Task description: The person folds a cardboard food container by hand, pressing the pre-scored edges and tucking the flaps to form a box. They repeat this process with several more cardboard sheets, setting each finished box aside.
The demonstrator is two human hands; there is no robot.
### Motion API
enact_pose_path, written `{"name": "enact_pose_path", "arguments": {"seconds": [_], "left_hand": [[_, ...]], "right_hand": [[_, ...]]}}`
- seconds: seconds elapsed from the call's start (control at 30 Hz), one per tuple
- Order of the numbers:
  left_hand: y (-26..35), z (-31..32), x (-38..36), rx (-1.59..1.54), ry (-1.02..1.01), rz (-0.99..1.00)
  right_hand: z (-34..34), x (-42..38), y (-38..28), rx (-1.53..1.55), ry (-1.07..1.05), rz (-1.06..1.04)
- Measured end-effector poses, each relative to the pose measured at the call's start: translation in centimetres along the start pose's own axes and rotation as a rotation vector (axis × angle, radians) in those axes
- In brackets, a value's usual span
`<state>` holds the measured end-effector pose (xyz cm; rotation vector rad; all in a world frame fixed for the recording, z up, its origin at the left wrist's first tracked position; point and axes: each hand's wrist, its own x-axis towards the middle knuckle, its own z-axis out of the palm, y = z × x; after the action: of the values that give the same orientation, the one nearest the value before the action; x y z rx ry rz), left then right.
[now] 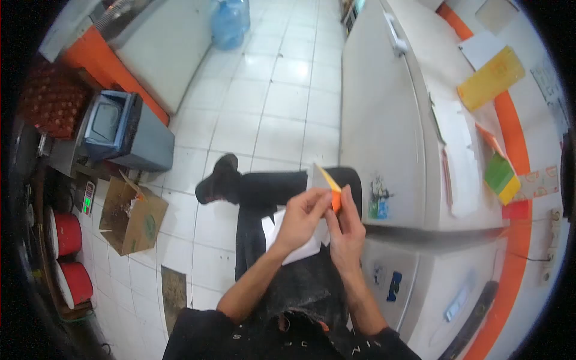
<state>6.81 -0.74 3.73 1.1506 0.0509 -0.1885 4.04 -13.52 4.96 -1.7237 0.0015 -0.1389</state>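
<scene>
Above my lap, both hands hold a folded card (336, 200), orange and yellow on one face and whitish on the other. My left hand (305, 217) is closed, with thumb and fingertips pinching the card's lower left edge. My right hand (346, 231) grips the card from the right, its thumb and fingers closed around that edge. White paper pieces (305, 251) lie on my dark trousers under the hands. The card's print is too small to make out.
A white refrigerator (384, 120) stands close on my right, bearing papers (459, 159), a yellow cup (492, 78) and a green-orange carton (501, 175). On the left are an open cardboard box (141, 225), a grey bin (147, 141) and red containers (69, 235). Blue water bottles (228, 27) stand ahead.
</scene>
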Motion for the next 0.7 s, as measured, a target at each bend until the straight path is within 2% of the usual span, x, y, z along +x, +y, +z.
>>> {"name": "enact_pose_path", "arguments": {"seconds": [0.07,0.13,0.17,0.23,0.47,0.63,0.7], "left_hand": [[0.2,0.1,-0.2,0.010,0.006,0.006],[0.9,0.3,-0.3,-0.009,0.002,-0.017],[0.8,0.0,-0.2,0.043,-0.004,-0.014],[0.7,0.0,-0.3,0.080,-0.024,-0.003],[2.0,1.0,-2.0,0.130,0.005,0.067],[3.0,1.4,-2.7,0.100,0.068,0.159],[3.6,1.1,-3.1,0.264,0.058,0.219]], "right_hand": [[0.2,0.1,-0.4,-0.052,0.020,-0.041],[0.3,-0.2,-1.4,0.217,0.139,0.092],[-0.1,-0.1,-1.4,0.224,0.134,0.069],[-1.2,0.1,-1.2,0.163,0.153,0.230],[-2.1,0.3,-2.7,0.238,0.145,0.128],[-2.3,0.1,-4.0,0.243,0.043,0.072],[-2.4,0.2,-4.3,0.263,0.030,0.066]]}}
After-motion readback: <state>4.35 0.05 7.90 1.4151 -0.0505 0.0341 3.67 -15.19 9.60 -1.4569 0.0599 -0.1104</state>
